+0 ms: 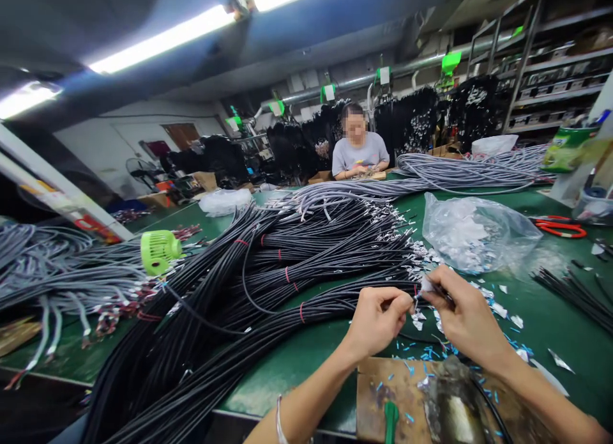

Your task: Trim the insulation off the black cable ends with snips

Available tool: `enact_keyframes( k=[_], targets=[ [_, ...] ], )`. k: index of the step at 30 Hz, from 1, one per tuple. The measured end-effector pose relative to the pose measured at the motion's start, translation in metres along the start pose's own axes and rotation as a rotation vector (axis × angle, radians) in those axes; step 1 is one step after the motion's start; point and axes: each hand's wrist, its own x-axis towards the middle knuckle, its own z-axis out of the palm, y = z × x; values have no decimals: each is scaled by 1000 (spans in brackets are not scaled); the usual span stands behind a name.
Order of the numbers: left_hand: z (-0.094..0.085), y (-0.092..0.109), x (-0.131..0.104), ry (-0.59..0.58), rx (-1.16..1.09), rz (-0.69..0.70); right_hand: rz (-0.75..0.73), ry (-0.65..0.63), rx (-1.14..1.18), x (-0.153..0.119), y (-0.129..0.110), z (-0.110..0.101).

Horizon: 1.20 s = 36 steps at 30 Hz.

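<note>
My left hand (378,317) is closed in a pinch just in front of the black cable bundles (330,297). What sits between its fingertips is too small to make out, though thin wire ends show beside them. Close by on its right, my right hand (463,313) grips a whitish foil scrap (426,283), and a dark slender thing shows under its fingers. Below both hands a wooden board (372,386) bears a worn metal block (454,409) and a green-handled tool (391,421). Blue and white clippings (426,353) lie scattered around.
Grey cables (460,172) are heaped across the green table (272,374), with more at the left. A plastic bag of scraps (474,233), orange-handled scissors (560,227) and short black cables (575,297) lie at the right. A green fan (160,251) stands left. Another person (359,153) sits opposite.
</note>
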Motion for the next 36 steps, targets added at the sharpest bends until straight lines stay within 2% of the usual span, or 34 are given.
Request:
enact_keyframes(
  k=[2,3,4,6,8,11,16,19,21,29,36],
  targets=[
    [-2,2,-1,18,-32,4,70,135,-22,3,4,-4],
    [-3,3,-1,22,-43,8,87,162,-16,3,5,-5],
    [-4,3,-2,24,-52,11,88,139,-1,3,5,-4],
    [-4,4,-2,16,-63,7,90,-39,86,2,1,-1],
    [-3,3,-3,0,-66,2,127,-158,194,-1,-5,2],
    [-1,1,-4,-5,-50,19,251,-197,338,-4,-10,5],
    [-2,-1,-5,54,8,119,452,-326,563,-5,-7,7],
    [-4,-1,-4,78,8,161,528,-245,661,-6,-8,9],
    [-4,-2,-4,75,-24,155,528,-192,680,-7,-10,8],
    [2,-5,-5,136,18,140,507,-30,474,-6,-16,3],
    [4,-4,-6,198,51,190,358,11,304,-12,-19,3]
  ],
)
